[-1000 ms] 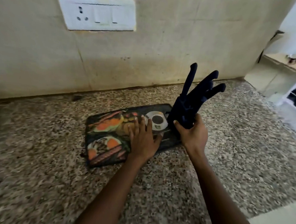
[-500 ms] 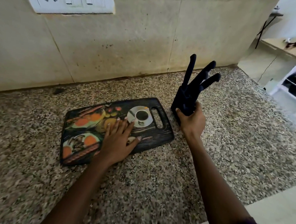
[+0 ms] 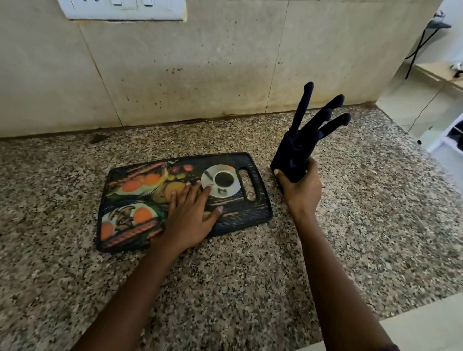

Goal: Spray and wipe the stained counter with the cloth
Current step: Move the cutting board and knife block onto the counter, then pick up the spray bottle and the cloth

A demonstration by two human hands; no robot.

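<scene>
Head view: my right hand grips the knife block just right of the cutting board, my left hand flat on it; tilting could spill knives.

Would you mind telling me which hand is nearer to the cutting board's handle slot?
Left. The left hand lies flat on the cutting board, fingertips near its handle slot. The right hand grips the knife block beside the board.

Plainly a home kitchen: speckled granite counter, food-printed black plastic chopping board, black knife block with dark-handled knives, stained beige tiled backsplash.
</scene>
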